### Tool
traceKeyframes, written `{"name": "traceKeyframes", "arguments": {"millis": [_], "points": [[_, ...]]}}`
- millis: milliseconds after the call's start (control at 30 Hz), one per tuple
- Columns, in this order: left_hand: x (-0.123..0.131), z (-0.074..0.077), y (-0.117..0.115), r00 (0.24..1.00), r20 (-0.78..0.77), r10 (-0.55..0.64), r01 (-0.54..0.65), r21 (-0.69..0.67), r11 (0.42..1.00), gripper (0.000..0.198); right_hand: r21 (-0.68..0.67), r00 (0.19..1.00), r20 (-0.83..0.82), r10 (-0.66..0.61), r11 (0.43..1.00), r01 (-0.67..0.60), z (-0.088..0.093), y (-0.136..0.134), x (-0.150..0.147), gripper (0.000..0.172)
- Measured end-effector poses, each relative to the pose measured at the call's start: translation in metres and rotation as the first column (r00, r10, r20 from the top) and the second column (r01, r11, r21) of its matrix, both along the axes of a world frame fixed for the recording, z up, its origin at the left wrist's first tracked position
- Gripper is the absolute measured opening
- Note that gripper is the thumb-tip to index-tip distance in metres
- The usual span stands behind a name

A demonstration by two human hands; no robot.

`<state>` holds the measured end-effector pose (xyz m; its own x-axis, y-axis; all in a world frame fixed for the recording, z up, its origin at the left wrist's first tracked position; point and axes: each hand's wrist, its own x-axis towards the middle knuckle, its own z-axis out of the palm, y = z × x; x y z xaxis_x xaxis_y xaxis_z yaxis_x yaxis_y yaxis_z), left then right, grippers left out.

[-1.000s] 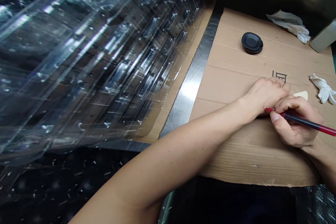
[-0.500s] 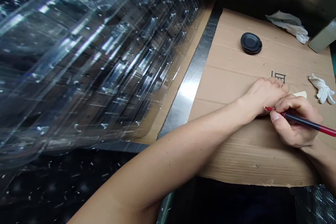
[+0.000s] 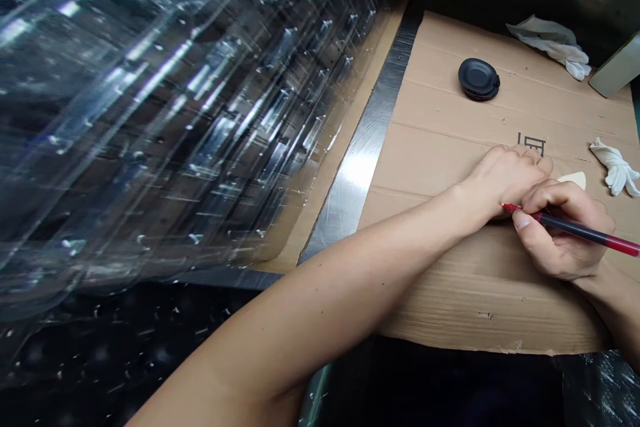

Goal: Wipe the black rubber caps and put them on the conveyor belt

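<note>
My right hand (image 3: pixel 565 230) grips a red pen (image 3: pixel 575 227) with a dark middle section. The pen's tip points left, close to the wrist of my left hand (image 3: pixel 510 177). That left hand rests low over the cardboard (image 3: pixel 450 140) with its knuckles bent and fingers curled under. The right hand hides part of it, and whatever lies beneath the left fingers is out of sight. Just past my right knuckles a small cream-coloured piece (image 3: pixel 575 179) shows in part. A round black compact-like case (image 3: pixel 479 78) lies farther back on the cardboard.
Clear plastic trays (image 3: pixel 200 113) stand in a large stack on the left, beside a metal strip (image 3: pixel 355 160). White gloves (image 3: pixel 616 167) lie at the right, and a white cloth (image 3: pixel 550 40) at the back. A translucent bottle (image 3: pixel 617 70) is near the right edge.
The view has shifted very slightly. Both hands and the pen keep almost the same place, and the objects on the cardboard have not moved.
</note>
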<state>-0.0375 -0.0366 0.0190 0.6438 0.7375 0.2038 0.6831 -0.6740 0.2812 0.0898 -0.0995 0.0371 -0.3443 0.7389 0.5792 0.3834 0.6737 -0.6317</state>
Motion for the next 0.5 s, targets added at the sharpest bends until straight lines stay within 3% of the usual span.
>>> {"name": "traceKeyframes", "arguments": {"millis": [500], "points": [[0.0005,0.0006,-0.0018,1.000,-0.005,0.013,-0.013,-0.006,1.000,0.036,-0.001,0.999,0.011,0.037,0.999,-0.037,0.0001,0.0006,0.0040,0.015]]}}
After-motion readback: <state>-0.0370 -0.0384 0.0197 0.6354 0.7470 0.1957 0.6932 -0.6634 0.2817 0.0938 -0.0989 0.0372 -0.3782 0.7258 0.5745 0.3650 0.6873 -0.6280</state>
